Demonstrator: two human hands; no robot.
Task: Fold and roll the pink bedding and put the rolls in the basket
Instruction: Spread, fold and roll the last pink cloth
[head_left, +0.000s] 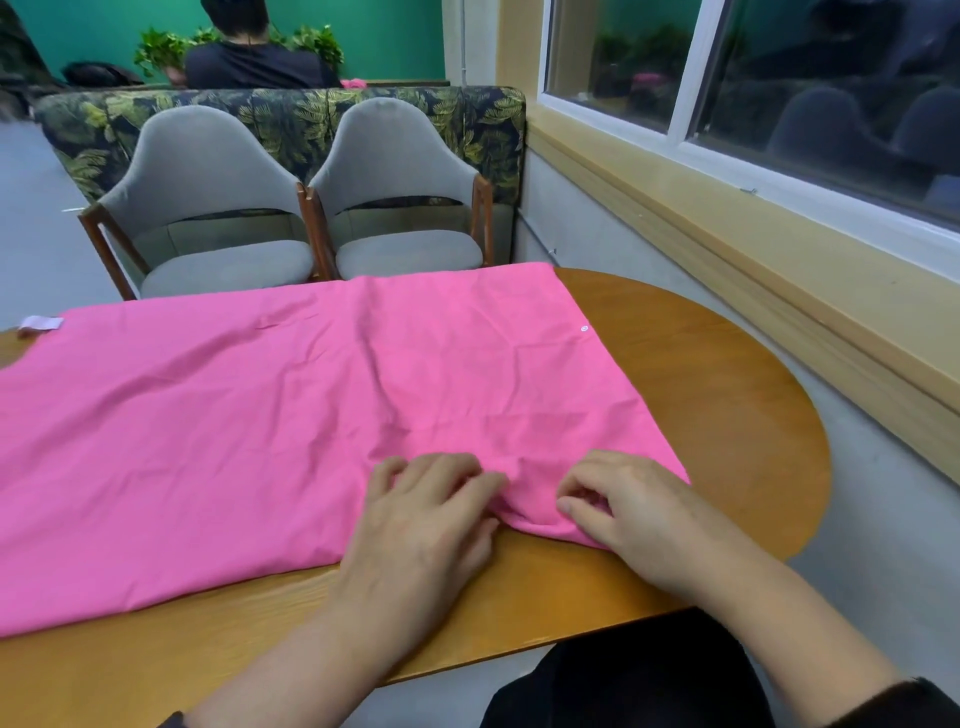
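The pink bedding (291, 410) lies spread flat over the wooden table (717, 395), running off the left edge of the view. A white button (584, 328) shows near its right edge and a white label (40, 324) at its far left corner. At the near right corner the cloth is bunched into a small ridge. My left hand (426, 514) rests on the bedding just left of that ridge, fingers bent onto the fabric. My right hand (623, 504) pinches the bunched corner between thumb and curled fingers. No basket is in view.
Two grey chairs (218, 208) (400, 197) stand behind the table, with a leaf-patterned sofa back (291, 119) behind them. A person sits beyond with their back turned (254, 62). A window ledge (727, 249) runs along the right.
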